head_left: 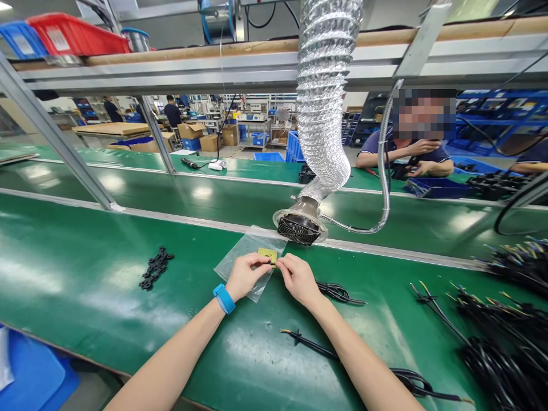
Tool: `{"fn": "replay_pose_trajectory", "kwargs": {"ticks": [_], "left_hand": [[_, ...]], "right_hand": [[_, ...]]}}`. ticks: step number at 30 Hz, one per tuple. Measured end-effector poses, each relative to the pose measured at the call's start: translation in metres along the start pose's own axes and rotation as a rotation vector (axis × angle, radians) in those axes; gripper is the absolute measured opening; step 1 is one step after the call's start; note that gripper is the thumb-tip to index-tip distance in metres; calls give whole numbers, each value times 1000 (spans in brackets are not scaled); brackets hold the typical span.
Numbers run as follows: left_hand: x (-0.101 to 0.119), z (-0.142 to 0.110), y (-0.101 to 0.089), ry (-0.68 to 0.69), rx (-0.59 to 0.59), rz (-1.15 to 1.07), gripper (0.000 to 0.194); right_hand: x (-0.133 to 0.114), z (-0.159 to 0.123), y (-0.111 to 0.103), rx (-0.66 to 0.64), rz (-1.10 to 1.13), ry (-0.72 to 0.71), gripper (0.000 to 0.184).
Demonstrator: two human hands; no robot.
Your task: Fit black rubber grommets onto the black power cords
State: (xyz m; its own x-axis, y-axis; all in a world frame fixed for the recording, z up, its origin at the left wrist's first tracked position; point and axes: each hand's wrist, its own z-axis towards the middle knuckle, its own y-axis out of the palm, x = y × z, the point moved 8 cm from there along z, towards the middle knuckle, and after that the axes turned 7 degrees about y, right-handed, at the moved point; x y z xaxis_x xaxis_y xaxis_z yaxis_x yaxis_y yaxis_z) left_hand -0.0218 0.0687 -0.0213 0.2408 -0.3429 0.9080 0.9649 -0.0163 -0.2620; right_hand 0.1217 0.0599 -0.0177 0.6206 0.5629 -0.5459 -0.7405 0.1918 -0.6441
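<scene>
Mid-step, I'd say: left hand (pixel 245 277) and right hand (pixel 299 281) pinch small black piece (pixel 271 263) over plastic bag (pixel 234 258); cable pile (pixel 488 362) right of bag looks pending.

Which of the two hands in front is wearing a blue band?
The left hand: the bright blue band is around its wrist, while the right hand has no band at all.

No text is legible, the label (pixel 57 39) on the red bin (pixel 95 37) included.

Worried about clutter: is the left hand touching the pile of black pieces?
Apart. The head view shows green table between the left hand and the black pieces.
</scene>
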Motion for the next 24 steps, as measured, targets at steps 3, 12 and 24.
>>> {"fn": "replay_pose_trajectory", "kwargs": {"ticks": [3, 12, 24], "left_hand": [[15, -3, 2, 118, -12, 99, 13], [17, -4, 3, 241, -18, 241, 22], [5, 1, -8, 45, 40, 295, 41]], "right_hand": [[0, 1, 4, -53, 88, 74, 35], [-4, 3, 9, -156, 138, 254, 26], [-8, 2, 0, -92, 15, 186, 19]]}}
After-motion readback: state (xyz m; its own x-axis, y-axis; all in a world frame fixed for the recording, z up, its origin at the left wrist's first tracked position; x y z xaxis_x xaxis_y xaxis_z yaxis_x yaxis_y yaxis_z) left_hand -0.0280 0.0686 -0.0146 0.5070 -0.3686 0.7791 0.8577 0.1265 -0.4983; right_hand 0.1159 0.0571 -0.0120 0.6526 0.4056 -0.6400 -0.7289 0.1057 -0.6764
